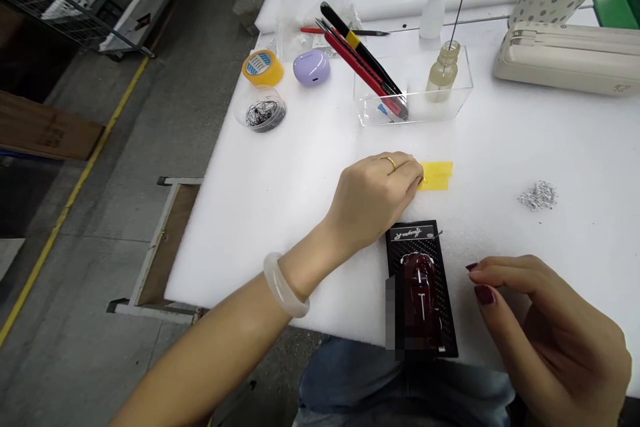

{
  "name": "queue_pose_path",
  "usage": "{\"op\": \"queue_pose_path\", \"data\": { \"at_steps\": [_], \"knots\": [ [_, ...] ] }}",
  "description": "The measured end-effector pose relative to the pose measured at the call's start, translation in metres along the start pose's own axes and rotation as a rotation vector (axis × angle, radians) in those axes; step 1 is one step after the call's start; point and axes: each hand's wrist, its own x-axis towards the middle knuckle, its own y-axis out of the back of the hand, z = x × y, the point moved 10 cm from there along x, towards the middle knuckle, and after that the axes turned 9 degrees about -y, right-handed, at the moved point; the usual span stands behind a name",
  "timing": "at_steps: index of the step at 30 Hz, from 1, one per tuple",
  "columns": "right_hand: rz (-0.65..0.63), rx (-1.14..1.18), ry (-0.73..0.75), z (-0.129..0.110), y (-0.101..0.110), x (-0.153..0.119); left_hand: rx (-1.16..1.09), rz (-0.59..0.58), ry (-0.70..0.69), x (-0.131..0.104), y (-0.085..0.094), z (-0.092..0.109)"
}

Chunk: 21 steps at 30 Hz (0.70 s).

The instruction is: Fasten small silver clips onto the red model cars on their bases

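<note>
My left hand (377, 193) is over the white table, its fingers bent together at the left end of a piece of yellow tape (439, 175). The fingertips are partly hidden, so what they pinch, if anything, does not show. Nearer to me lies a dark red model car (421, 290) on a black patterned base (447, 313) with a lettered plate at its far end. To the right of the base is my right hand (545, 327), thumb and forefinger a little apart with nothing visible between them; its other fingers curl under.
A pile of tiny silvery parts (539, 195) lies at right. Behind stand a clear tray (420, 110) with a cutter, tweezers and small bottle, a squeeze bottle (433, 10), tape roll (263, 68), purple case (312, 68), round dish (267, 127) and beige case (570, 60).
</note>
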Motion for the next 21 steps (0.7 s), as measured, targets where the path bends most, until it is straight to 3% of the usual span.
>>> {"op": "queue_pose_path", "data": {
  "at_steps": [21],
  "knots": [
    [0.003, -0.013, 0.0, 0.0021, -0.0005, -0.0006, -0.025, 0.013, 0.01, -0.0001, 0.0026, -0.002]
  ]
}}
